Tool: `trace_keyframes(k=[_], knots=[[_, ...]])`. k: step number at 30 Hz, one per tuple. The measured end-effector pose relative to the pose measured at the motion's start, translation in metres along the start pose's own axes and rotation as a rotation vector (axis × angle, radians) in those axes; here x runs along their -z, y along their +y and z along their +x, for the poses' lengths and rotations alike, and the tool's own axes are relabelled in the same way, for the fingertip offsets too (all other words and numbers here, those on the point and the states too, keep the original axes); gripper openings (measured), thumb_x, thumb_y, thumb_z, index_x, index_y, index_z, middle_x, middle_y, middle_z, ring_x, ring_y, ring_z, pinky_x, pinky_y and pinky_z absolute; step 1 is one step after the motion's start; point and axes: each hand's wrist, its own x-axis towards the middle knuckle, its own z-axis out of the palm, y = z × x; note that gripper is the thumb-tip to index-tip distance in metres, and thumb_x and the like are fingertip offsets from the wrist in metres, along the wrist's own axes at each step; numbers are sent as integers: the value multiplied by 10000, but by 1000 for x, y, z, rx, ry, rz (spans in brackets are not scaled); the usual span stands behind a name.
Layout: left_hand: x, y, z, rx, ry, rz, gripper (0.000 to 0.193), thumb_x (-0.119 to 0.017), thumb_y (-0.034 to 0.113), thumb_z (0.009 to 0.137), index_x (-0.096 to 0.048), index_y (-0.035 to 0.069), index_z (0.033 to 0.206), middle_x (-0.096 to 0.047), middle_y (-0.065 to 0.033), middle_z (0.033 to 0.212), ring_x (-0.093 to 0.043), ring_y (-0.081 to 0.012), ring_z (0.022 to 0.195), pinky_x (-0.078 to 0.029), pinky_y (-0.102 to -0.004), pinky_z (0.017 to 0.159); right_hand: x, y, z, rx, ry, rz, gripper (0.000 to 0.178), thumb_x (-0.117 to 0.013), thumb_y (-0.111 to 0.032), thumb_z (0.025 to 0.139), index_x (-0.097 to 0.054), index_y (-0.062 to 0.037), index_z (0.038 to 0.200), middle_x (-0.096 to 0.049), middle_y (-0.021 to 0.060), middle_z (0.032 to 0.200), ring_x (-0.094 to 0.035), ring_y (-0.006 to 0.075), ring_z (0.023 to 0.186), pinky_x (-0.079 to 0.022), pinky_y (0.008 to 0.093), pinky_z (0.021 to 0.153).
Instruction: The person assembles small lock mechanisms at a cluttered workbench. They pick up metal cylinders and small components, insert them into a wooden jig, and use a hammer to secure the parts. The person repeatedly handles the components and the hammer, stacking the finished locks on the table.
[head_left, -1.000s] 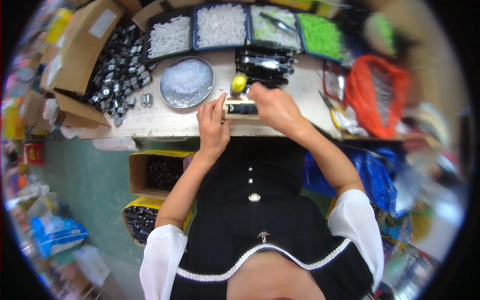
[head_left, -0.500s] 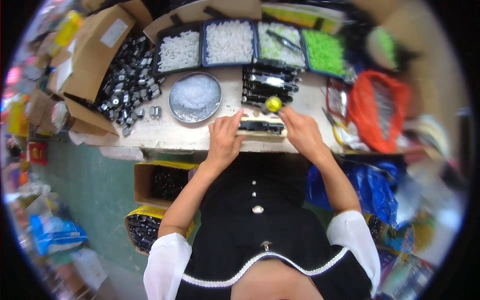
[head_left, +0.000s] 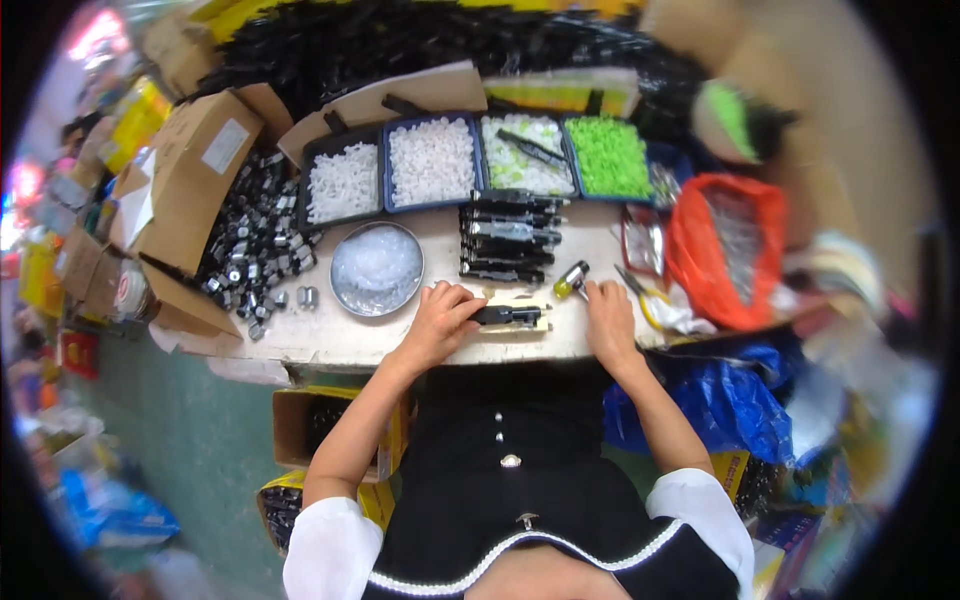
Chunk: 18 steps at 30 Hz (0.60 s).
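My left hand point(head_left: 438, 322) is closed on the left end of a black oblong plastic part point(head_left: 510, 315). That part lies on a pale fixture block point(head_left: 522, 328) near the table's front edge. Just to the right, my right hand point(head_left: 610, 318) has its fingers curled at a small hammer point(head_left: 570, 280) with a yellow-green face, its head tilted over the table. The fingers cover most of the hammer's handle. Beyond the block, a stack of similar black parts point(head_left: 510, 235) lies in rows.
A round metal dish point(head_left: 377, 310) holds clear whitish material. Trays of white pieces point(head_left: 432, 125) and green pieces point(head_left: 610, 118) line the back. Metal-and-black cylinders point(head_left: 262, 215) spill from a carton point(head_left: 205, 160) at left. Yellow-handled scissors point(head_left: 652, 303) and a red bag point(head_left: 757, 290) lie at right.
The hammer has moved right, off the fixture, with my right hand. My left hand stays at the black part. The whole view has shifted, showing more of the black pile at the back.
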Motion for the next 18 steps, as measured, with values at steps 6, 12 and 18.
trace_keyframes(k=[6,12,18], knots=[[7,5,8,-103,50,51,381,-660,24,661,-574,39,1032,-522,-94,897,-462,-252,843,-333,-355,734,-9,2,1,22,45,-49,448,-526,40,635,-524,-27,1077,-486,101,905,-467,275,856,-359,371,683],[27,3,64,-167,224,197,376,-665,22,672,-578,52,1037,-533,-92,901,-484,-253,849,-339,-362,734,-16,5,3,16,95,-47,455,-532,36,629,-522,-26,1079,-483,98,894,-463,269,851,-347,369,670],[15,-15,115,-235,228,351,324,-666,36,666,-601,53,983,-540,-84,906,-483,-256,863,-335,-380,734,-18,8,4,18,117,-63,455,-524,28,630,-520,-28,1081,-490,100,907,-463,271,855,-341,370,676]])
